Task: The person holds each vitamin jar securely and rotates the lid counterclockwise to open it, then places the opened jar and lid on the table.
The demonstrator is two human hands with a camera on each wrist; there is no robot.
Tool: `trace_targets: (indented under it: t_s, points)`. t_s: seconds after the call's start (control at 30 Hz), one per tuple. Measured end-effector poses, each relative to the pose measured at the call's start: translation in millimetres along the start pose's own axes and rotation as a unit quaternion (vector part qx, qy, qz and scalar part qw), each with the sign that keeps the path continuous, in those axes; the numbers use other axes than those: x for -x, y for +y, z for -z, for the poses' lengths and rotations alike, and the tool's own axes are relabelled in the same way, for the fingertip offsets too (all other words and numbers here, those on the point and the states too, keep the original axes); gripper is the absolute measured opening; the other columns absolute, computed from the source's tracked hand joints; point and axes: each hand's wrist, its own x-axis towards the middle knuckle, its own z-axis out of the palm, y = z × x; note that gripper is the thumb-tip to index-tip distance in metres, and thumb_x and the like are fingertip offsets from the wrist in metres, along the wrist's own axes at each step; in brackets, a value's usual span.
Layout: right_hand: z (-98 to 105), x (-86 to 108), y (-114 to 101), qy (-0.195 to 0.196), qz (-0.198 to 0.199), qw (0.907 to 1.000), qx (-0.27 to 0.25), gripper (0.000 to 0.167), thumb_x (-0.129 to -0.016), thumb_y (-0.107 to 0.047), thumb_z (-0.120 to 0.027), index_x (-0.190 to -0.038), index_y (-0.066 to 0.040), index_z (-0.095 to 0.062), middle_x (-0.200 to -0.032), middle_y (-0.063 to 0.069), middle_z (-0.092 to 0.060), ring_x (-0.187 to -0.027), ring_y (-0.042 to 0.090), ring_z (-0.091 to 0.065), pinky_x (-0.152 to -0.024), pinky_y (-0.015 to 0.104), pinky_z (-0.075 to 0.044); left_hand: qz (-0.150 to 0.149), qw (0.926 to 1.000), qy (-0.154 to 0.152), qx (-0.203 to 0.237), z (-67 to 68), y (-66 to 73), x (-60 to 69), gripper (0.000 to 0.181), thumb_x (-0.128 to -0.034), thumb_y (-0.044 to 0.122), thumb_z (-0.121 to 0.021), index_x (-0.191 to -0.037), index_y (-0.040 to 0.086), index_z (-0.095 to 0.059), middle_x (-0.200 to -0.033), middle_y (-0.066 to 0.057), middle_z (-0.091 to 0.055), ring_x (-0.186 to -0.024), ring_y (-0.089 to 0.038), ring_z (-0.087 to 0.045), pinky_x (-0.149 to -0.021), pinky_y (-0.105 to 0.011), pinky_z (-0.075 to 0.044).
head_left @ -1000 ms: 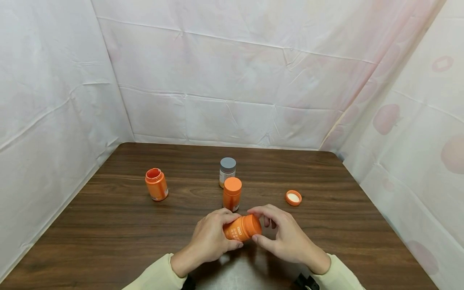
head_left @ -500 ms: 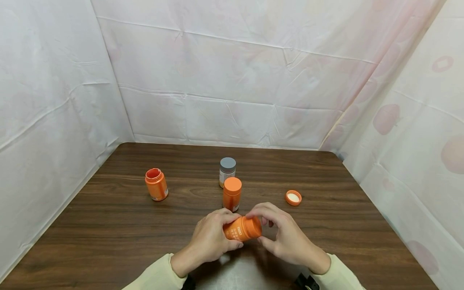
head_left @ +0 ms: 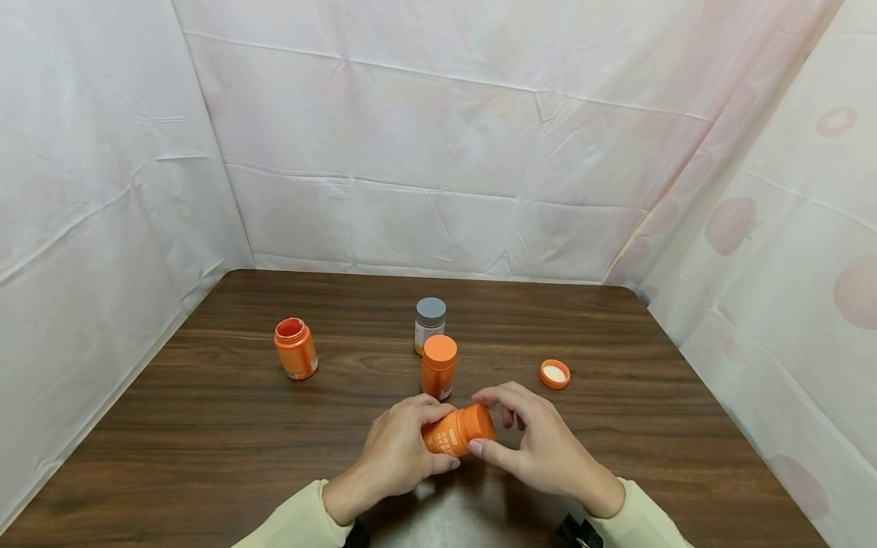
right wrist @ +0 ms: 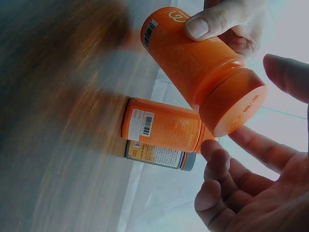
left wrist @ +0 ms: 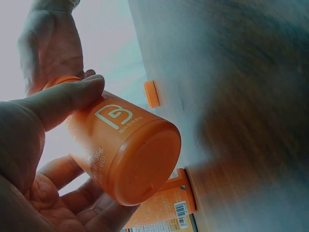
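Observation:
My left hand [head_left: 397,449] grips an orange pill bottle [left wrist: 125,140] by its body, tilted sideways above the table with its base to the left. The orange cap [right wrist: 234,104] sits on the bottle and points towards my right hand [head_left: 541,445]. In the right wrist view, that hand's thumb [right wrist: 289,79] stands apart from the cap and the index finger reaches its edge; the other fingers are loosely bent. Just behind the held bottle stands another capped orange bottle [head_left: 438,365], upright. A grey-capped bottle [head_left: 430,316] is partly hidden behind it.
An uncapped orange bottle [head_left: 297,352] stands upright at the left of the brown wooden table [head_left: 192,426]. To the right lies a loose orange cap [head_left: 554,374], its white inside facing up. White sheeting [head_left: 438,137] encloses the back and sides.
My right thumb and index finger have shifted around the cap; the thumb now shows in front of its lower edge. The left hand and the other bottles have stayed put.

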Motion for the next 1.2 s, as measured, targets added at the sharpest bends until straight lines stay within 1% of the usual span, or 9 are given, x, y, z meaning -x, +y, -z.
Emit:
trace_targets:
  t_s: [0.13, 0.27, 0.47, 0.57, 0.63, 0.7, 0.8, 1.0, 1.2]
  points:
    - [-0.4, 0.7, 1.4, -0.004, -0.018, 0.9998, 0.008, 0.044, -0.086, -0.042, -0.084, -0.122, -0.025, -0.068, -0.095, -0.013, -0.062, -0.076, 0.012, -0.054, -0.063, 0.028, -0.046, 0.000, 1.0000, -0.002, 0.002, -0.1, -0.2, -0.1, 0.052, -0.0643, 0.029, -0.098, -0.112, 0.032, -0.076, -0.102, 0.017, -0.064, -0.084, -0.006, -0.056, -0.069, -0.031, -0.045]
    - [-1.0, 1.1, 2.1, -0.013, -0.037, 0.9992, 0.009, 0.040, -0.089, -0.042, -0.080, -0.123, -0.026, -0.067, -0.097, -0.014, -0.064, -0.075, 0.012, -0.054, -0.062, 0.025, -0.045, -0.001, 1.0000, -0.006, 0.005, 0.0, -0.3, -0.4, 0.052, -0.0647, 0.028, -0.098, -0.112, 0.031, -0.076, -0.103, 0.016, -0.064, -0.086, -0.006, -0.057, -0.070, -0.032, -0.045]
    - [-0.9, -0.1, 1.5, -0.031, -0.066, 0.9973, 0.005, 0.034, -0.092, -0.044, -0.076, -0.118, -0.023, -0.070, -0.090, -0.010, -0.064, -0.070, 0.017, -0.054, -0.059, 0.023, -0.043, -0.003, 1.0000, -0.005, 0.003, -0.3, -0.6, -0.2, 0.052, -0.0645, 0.029, -0.098, -0.112, 0.030, -0.076, -0.103, 0.016, -0.064, -0.086, -0.006, -0.057, -0.071, -0.032, -0.046]
    - [-0.7, -0.9, 0.9, -0.044, -0.075, 0.9962, 0.009, 0.030, -0.092, -0.047, -0.075, -0.112, -0.026, -0.070, -0.086, -0.010, -0.063, -0.067, 0.019, -0.054, -0.057, 0.022, -0.042, -0.005, 1.0000, -0.005, 0.003, -0.5, -1.0, 0.1, 0.052, -0.0645, 0.029, -0.098, -0.112, 0.030, -0.077, -0.103, 0.016, -0.065, -0.086, -0.006, -0.057, -0.071, -0.032, -0.046]
    - [-0.6, -1.0, 1.0, -0.050, -0.078, 0.9956, 0.010, 0.029, -0.091, -0.048, -0.076, -0.110, -0.028, -0.070, -0.084, -0.010, -0.063, -0.066, 0.018, -0.054, -0.057, 0.022, -0.042, -0.005, 1.0000, -0.005, 0.003, -0.6, -1.2, 0.3, 0.052, -0.0644, 0.029, -0.098, -0.112, 0.031, -0.077, -0.103, 0.016, -0.065, -0.087, -0.006, -0.057, -0.071, -0.032, -0.046]
    - [-0.6, -1.3, 1.3, -0.053, -0.077, 0.9955, 0.013, 0.028, -0.090, -0.049, -0.077, -0.109, -0.029, -0.069, -0.083, -0.012, -0.063, -0.065, 0.016, -0.054, -0.057, 0.022, -0.042, -0.006, 1.0000, -0.005, 0.004, -0.9, -1.5, 0.5, 0.052, -0.0644, 0.028, -0.098, -0.112, 0.031, -0.077, -0.104, 0.016, -0.065, -0.087, -0.006, -0.057, -0.071, -0.032, -0.045]
    - [-0.1, -1.2, 1.9, -0.051, -0.063, 0.9966, 0.011, 0.031, -0.088, -0.045, -0.080, -0.111, -0.028, -0.069, -0.084, -0.013, -0.063, -0.066, 0.015, -0.053, -0.057, 0.022, -0.042, -0.006, 1.0000, -0.005, 0.006, -1.3, -1.8, 0.4, 0.052, -0.0641, 0.028, -0.098, -0.111, 0.031, -0.077, -0.103, 0.016, -0.065, -0.087, -0.006, -0.057, -0.071, -0.032, -0.045]
    - [2.2, -0.6, 1.6, -0.039, -0.028, 0.9988, 0.001, 0.041, -0.081, -0.031, -0.088, -0.117, -0.026, -0.069, -0.090, -0.011, -0.062, -0.072, 0.017, -0.055, -0.060, 0.022, -0.043, -0.007, 1.0000, -0.003, 0.004, -1.1, -0.9, 0.2, 0.052, -0.0635, 0.028, -0.099, -0.111, 0.032, -0.077, -0.103, 0.016, -0.065, -0.086, -0.005, -0.057, -0.071, -0.031, -0.045]
    - [3.5, 0.1, 1.3, -0.030, -0.002, 0.9995, -0.005, 0.051, -0.075, -0.019, -0.092, -0.120, -0.022, -0.069, -0.095, -0.013, -0.063, -0.077, 0.016, -0.055, -0.064, 0.028, -0.046, -0.007, 1.0000, -0.002, 0.002, -0.4, -0.1, -0.1, 0.052, -0.0635, 0.028, -0.099, -0.111, 0.032, -0.077, -0.102, 0.016, -0.065, -0.085, -0.006, -0.056, -0.070, -0.031, -0.045]
